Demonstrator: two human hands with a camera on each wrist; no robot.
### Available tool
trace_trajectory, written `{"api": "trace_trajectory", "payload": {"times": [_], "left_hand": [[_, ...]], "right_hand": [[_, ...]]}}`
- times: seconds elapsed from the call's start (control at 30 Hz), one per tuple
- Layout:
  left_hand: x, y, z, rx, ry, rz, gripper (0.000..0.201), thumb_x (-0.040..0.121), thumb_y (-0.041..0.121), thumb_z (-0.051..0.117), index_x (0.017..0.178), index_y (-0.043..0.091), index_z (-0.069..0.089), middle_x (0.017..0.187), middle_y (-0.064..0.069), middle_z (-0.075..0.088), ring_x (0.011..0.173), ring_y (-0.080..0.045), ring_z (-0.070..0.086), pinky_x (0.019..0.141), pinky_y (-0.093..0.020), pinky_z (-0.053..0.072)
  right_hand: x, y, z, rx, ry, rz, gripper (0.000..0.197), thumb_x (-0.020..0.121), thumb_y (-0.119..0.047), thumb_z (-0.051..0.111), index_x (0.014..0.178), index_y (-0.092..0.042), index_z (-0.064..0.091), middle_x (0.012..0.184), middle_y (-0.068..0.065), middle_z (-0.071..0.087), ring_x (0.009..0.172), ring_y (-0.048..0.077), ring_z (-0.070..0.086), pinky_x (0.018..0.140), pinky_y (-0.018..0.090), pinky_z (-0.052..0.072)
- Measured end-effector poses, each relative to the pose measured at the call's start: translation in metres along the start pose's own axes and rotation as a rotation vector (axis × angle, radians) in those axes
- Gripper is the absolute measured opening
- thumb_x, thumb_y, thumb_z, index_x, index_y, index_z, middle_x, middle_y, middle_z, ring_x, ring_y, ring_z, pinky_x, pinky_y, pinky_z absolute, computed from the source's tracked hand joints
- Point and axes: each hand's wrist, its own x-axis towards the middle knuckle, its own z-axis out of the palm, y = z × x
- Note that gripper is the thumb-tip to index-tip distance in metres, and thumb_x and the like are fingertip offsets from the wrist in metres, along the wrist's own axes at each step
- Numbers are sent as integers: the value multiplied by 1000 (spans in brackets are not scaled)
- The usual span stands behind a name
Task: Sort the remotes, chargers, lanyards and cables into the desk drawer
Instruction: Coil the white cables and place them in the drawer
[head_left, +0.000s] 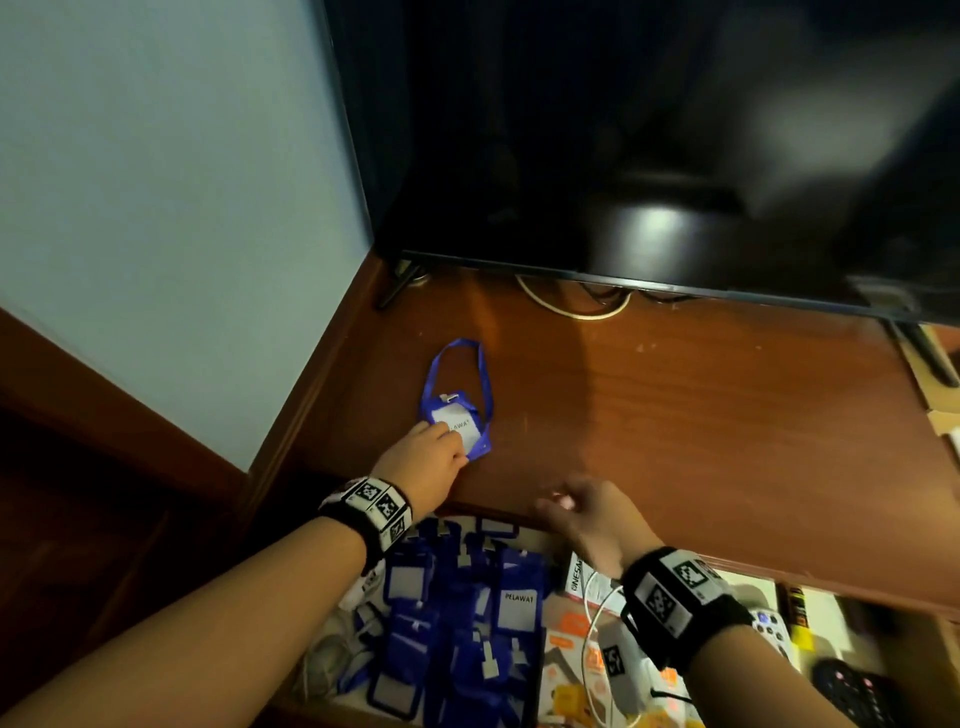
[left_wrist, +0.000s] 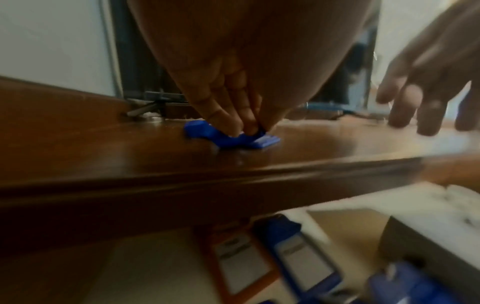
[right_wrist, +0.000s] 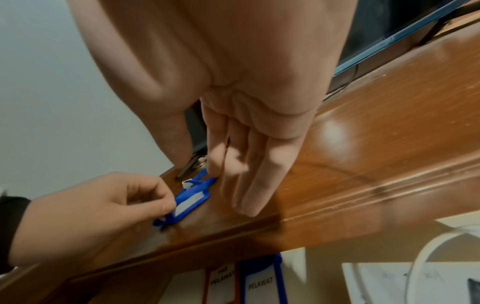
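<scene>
A blue lanyard (head_left: 465, 421) with a white-labelled badge holder lies on the wooden desk top (head_left: 701, 415), near its left side. My left hand (head_left: 447, 434) pinches the near edge of the badge holder (right_wrist: 189, 202) between thumb and fingers (left_wrist: 226, 121), with the holder still on the wood. My right hand (head_left: 556, 504) hovers over the desk's front edge just right of the lanyard, its fingers (right_wrist: 259, 185) straight and holding nothing. Below the desk top the open drawer (left_wrist: 155, 267) holds several blue lanyards (head_left: 467, 613).
A black TV (head_left: 623, 130) stands at the back of the desk on a foot (head_left: 395, 286), with a white cable (head_left: 571, 306) under it. The drawer also holds orange boxes (head_left: 571, 665), a white cable (head_left: 589, 639), a white remote (head_left: 774, 629) and a dark remote (head_left: 857, 691). A wall borders the left.
</scene>
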Motion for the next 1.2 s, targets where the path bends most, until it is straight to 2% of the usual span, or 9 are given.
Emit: {"api": "trace_trajectory", "payload": {"times": [0.13, 0.3, 0.43, 0.53, 0.63, 0.77, 0.9, 1.07, 1.2], "left_hand": [[-21, 35, -25, -362, 167, -24, 10, 104, 37, 54, 102, 29, 60, 104, 13, 51, 101, -9, 48, 91, -28, 44], [-44, 76, -93, -843, 271, 17, 9, 106, 27, 53, 99, 25, 58, 94, 8, 76, 89, -5, 69, 84, -26, 50], [-60, 98, -161, -1024, 291, 186, 9, 107, 16, 50, 103, 10, 56, 91, -5, 79, 76, -15, 71, 72, -28, 55], [-68, 105, -195, -1081, 359, 271, 8, 107, 13, 49, 101, 12, 55, 93, -11, 79, 75, -20, 73, 67, -30, 56], [-72, 103, -221, -1189, 489, 263, 13, 107, 11, 48, 98, 16, 53, 94, -14, 79, 78, -25, 75, 66, -28, 57], [-78, 99, -262, -1356, 700, 251, 13, 105, 10, 45, 95, 18, 50, 91, -15, 79, 78, -25, 76, 66, -25, 58], [-84, 85, -293, -1358, 888, 187, 8, 105, 13, 44, 100, 19, 45, 96, -16, 79, 88, -33, 77, 71, -32, 60], [-84, 81, -282, -1216, 711, 84, 15, 110, 16, 42, 96, 22, 45, 104, -10, 80, 98, -31, 77, 83, -40, 62], [-89, 93, -264, -1089, 542, 156, 17, 110, 16, 43, 96, 24, 48, 109, -9, 79, 106, -24, 75, 89, -43, 59]], "right_hand": [[-4, -9, 11, 206, 1, 29, 71, 84, -57, 75, 146, -35, 47, 130, -6, 63, 123, 11, 58, 93, 23, 54], [-12, -17, 10, 417, 7, -133, 113, 59, -62, 90, 144, -73, 16, 148, -11, 43, 136, 15, 49, 109, 47, 50], [-21, -29, -4, 429, 87, -242, 77, 73, -48, 89, 135, -64, 45, 139, -13, 56, 126, 8, 52, 105, 34, 47], [-39, -41, -15, 455, 111, -377, 8, 86, -36, 80, 87, -40, 73, 84, -15, 71, 78, 3, 63, 74, 21, 47], [-59, -41, -27, 456, 95, -419, 15, 88, -40, 74, 75, -33, 71, 73, -8, 69, 68, 7, 63, 67, 20, 49], [-75, -28, -35, 461, 67, -363, 13, 91, -33, 76, 100, -24, 73, 97, 3, 78, 90, 24, 75, 85, 50, 60], [-85, -16, -42, 558, 227, -366, 17, 90, -23, 78, 83, -15, 65, 83, 16, 74, 78, 39, 71, 79, 65, 55], [-110, -41, -66, 667, 344, -437, 26, 83, -34, 77, 84, -11, 66, 91, 16, 76, 84, 36, 73, 79, 56, 61], [-125, -67, -90, 774, 393, -481, 21, 87, -20, 71, 91, -1, 64, 78, 19, 75, 60, 35, 69, 60, 45, 58]]}}
